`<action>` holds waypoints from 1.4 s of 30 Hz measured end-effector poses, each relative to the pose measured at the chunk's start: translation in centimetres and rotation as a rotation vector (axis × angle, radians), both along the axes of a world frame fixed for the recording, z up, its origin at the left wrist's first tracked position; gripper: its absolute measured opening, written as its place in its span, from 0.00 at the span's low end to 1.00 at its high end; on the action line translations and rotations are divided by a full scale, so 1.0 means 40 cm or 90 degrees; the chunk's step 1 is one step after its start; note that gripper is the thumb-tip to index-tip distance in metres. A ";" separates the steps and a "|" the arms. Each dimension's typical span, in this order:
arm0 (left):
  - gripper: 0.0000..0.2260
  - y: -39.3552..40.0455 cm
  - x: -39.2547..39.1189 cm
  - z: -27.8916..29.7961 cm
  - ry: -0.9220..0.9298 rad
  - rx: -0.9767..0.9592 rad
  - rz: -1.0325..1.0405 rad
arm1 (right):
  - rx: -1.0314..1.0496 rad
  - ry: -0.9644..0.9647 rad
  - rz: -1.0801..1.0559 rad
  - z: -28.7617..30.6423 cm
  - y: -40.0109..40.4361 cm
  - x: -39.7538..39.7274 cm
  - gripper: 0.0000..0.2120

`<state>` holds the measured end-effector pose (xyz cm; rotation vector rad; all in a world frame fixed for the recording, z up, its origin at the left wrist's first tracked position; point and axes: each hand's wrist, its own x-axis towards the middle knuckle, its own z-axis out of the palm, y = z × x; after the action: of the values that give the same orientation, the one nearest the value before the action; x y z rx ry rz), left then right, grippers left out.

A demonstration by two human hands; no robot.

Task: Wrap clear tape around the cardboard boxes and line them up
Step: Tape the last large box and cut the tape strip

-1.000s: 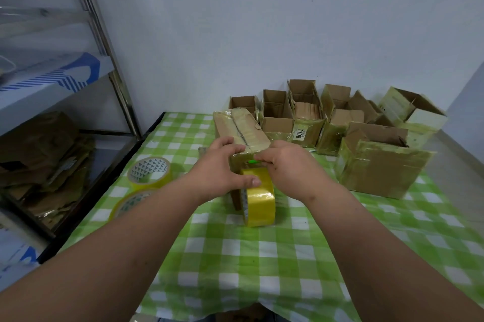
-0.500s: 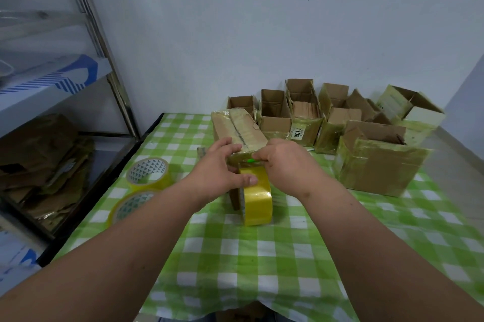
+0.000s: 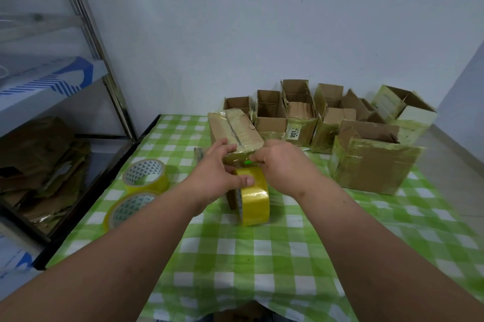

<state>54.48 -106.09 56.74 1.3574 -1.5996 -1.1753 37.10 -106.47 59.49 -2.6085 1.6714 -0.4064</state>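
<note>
left hand [image 3: 217, 177] gripping tape roll [image 3: 254, 196] below box [image 3: 235, 133], right hand [image 3: 282, 167] alongside

I see matt brown cardboard boxes [image 3: 372, 162] under glossy film, a shiny yellow tape roll [image 3: 254, 197], checked cloth on the surface [image 3: 262, 256], polished metal shelving [image 3: 104, 59].
</note>
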 end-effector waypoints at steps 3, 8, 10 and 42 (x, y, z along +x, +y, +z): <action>0.43 0.006 0.003 -0.005 0.031 0.000 0.000 | 0.004 -0.008 -0.007 -0.010 0.001 0.001 0.16; 0.41 0.012 0.006 -0.003 0.060 -0.016 0.016 | 0.022 -0.021 -0.053 -0.037 -0.005 -0.040 0.17; 0.40 0.014 0.004 -0.003 0.061 -0.031 0.015 | 0.038 -0.028 -0.074 -0.056 -0.007 -0.059 0.17; 0.38 0.003 0.020 0.015 -0.053 -0.037 -0.026 | 0.535 -0.979 -0.448 -0.051 -0.002 0.065 0.02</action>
<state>55.29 -105.96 57.35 1.3579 -1.7135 -1.1010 39.71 -106.55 57.47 -0.5499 1.3956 -1.0041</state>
